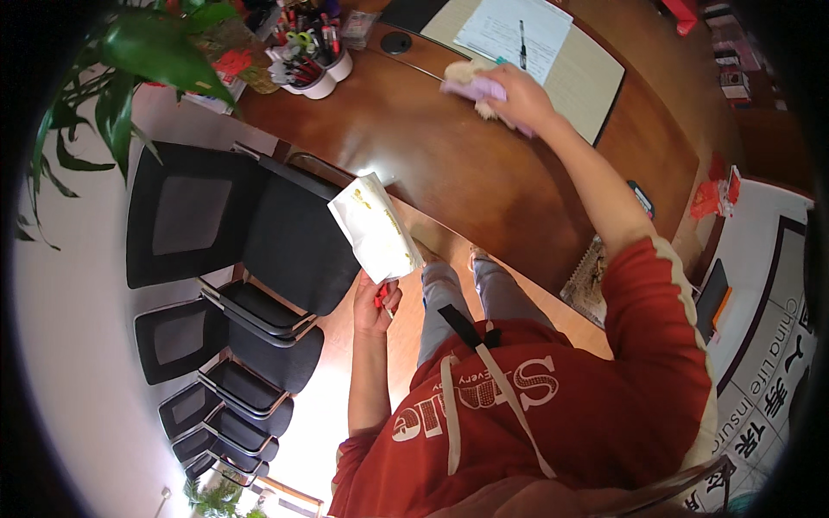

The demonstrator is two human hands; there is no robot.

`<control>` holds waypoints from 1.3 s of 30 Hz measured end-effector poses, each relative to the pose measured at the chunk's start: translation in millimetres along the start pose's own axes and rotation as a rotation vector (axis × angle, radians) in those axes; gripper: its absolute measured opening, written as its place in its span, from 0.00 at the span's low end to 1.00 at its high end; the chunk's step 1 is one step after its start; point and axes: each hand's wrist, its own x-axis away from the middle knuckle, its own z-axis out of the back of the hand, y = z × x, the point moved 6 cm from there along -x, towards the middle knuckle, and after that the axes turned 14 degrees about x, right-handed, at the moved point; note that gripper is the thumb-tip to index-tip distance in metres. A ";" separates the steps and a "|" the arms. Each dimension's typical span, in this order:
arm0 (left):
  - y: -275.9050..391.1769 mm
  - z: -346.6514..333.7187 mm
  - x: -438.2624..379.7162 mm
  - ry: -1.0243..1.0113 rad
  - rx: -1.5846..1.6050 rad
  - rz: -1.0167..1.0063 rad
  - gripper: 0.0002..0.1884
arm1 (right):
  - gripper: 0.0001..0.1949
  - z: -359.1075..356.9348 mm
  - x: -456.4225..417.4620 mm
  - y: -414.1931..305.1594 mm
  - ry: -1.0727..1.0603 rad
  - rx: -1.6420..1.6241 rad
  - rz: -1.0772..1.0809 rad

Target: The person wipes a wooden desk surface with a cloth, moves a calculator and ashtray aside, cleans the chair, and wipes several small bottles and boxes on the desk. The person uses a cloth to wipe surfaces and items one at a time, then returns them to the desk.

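My right hand (pixel 523 98) presses a lilac and cream fluffy cloth (pixel 471 89) onto the brown wooden desk (pixel 447 171). The cloth lies at the edge of a pale desk pad (pixel 586 74). Just beyond that hand, a black pen (pixel 522 44) rests on handwritten paper sheets (pixel 492 29). In front of the desk's near edge, my left hand (pixel 370 312) grips the lower end of a white paper packet (pixel 379 223) with yellowish print. Something small and red (pixel 381 296) is also between its fingers; I cannot tell what it is.
White pen holders (pixel 318 85) full of pens stand at the desk's far left, near a leafy plant (pixel 152 55). Black chairs (pixel 295 239) line the left wall. A phone-like object (pixel 640 197) and a spiral-bound calendar or notebook (pixel 586 281) lie at the desk's right.
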 end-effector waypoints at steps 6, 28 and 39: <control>-25.8 -2.0 -3.4 -0.009 -0.015 0.077 0.24 | 0.18 -64.1 123.7 -53.1 0.136 -0.090 0.007; -92.3 -107.2 -28.7 0.006 -0.465 0.142 0.14 | 0.20 -67.5 162.4 -99.9 -0.108 -0.560 -0.084; -205.0 -151.1 -49.9 -0.025 -0.671 0.240 0.19 | 0.30 38.5 281.0 -3.8 -0.001 -1.386 -0.443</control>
